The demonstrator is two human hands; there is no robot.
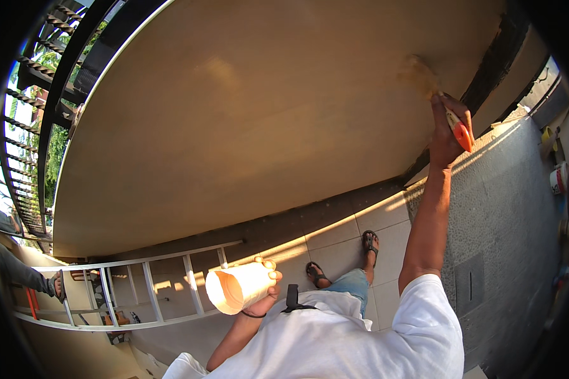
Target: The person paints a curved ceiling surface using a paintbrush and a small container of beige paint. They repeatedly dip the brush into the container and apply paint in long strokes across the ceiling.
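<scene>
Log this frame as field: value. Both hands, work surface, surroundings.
left_hand: left hand gripping a white cup, mouth tipped toward picture left; contents unclear
right_hand: right hand raised, holding a paintbrush with an orange-red handle end
brush_tip: bristles at the wall, blurred; contact unclear
surface: broad tan wall, dark band toward its right
left_side: metal ladder; another person's sandalled foot by it
underfoot: pale tiles; wearer in dark sandals
</scene>
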